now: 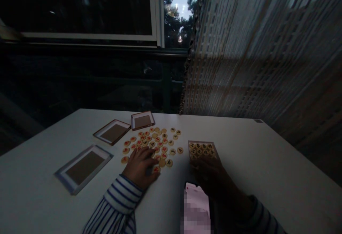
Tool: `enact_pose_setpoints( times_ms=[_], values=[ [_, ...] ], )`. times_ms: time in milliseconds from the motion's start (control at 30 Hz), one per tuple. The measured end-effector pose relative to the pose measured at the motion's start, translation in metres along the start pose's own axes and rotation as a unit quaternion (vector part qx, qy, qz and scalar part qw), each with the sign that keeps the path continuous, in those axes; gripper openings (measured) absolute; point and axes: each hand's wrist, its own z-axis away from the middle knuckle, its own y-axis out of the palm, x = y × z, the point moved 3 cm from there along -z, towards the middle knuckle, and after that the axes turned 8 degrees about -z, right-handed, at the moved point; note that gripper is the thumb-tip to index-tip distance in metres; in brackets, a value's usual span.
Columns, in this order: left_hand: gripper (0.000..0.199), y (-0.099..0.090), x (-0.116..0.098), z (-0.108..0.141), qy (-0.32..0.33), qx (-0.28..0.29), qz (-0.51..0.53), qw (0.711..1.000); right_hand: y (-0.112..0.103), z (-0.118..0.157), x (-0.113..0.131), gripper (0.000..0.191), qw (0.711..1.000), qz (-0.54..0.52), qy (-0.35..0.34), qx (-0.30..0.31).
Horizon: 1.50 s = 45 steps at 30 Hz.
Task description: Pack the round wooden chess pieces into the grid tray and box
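Note:
Loose Chinese chess pieces [164,149], round and pale with red or black characters, lie scattered in the middle of the white table. Some are blank side up. My left hand [141,164] rests over the near left part of them, fingers spread and touching pieces. To the right stands a shallow box [217,152] with rows of black-character pieces [201,149] in it. My right hand [210,175] is over the box's near part, fingers pressed together and curled down. Its fingertips are dark, so what they hold is hidden.
Three shallow trays or lids stand on the left: a near one [107,154], a middle one [103,130] and a far one [143,120]. A lit phone [196,194] lies by my right wrist. Behind the table [256,155] are a window and a bead curtain [227,66].

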Motion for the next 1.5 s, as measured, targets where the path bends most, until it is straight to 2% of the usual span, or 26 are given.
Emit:
enact_pose_setpoints(
  times_ms=[133,433,967,1167,1333,1500],
  values=[
    [0.026,0.004,-0.002,0.001,-0.019,-0.016,-0.013,1.0,0.0,0.001,0.0,0.016,1.0,0.001,0.0,-0.011],
    [0.021,0.006,-0.004,0.0,-0.029,0.007,-0.016,0.999,-0.001,0.002,0.0,0.019,1.0,-0.008,0.002,-0.001],
    [0.025,-0.008,-0.012,-0.009,0.005,-0.047,0.049,0.998,-0.008,0.001,0.001,0.017,1.0,-0.013,-0.003,-0.015],
    [0.021,-0.016,-0.02,-0.011,-0.003,-0.088,0.074,0.993,-0.016,-0.002,0.003,0.017,0.999,-0.001,-0.006,-0.047],
    [0.022,-0.013,-0.023,-0.012,-0.007,-0.106,0.074,0.992,-0.021,0.001,-0.008,0.019,0.997,0.023,0.013,-0.068],
    [0.023,-0.009,-0.022,-0.015,0.013,-0.117,0.082,0.99,-0.027,0.007,-0.023,0.017,0.994,0.001,0.054,-0.095]
  ],
)
